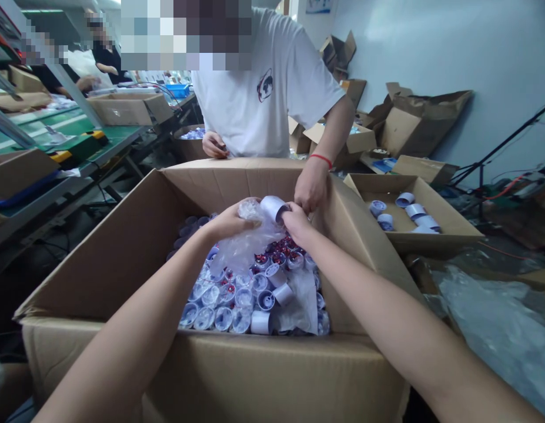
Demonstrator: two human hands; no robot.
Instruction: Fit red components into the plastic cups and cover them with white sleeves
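Note:
Over a large cardboard box (272,364), my left hand (232,220) is closed on a crumpled clear plastic bag (237,249) that hangs down into the box. My right hand (297,223) grips a white plastic cup-shaped part (272,207) by its open end, right beside the bag. Below both hands, many similar white round parts (243,296) lie in the box, some wrapped in clear film and some with red pieces inside. A white sheet (301,302) lies among them at the right.
Across the box stands a person in a white T-shirt (272,111), one hand (311,185) reaching to the box's far right corner. A smaller carton (435,238) at the right holds several white parts. Clear plastic sheeting (492,323) lies below it. A green conveyor bench (43,129) runs at left.

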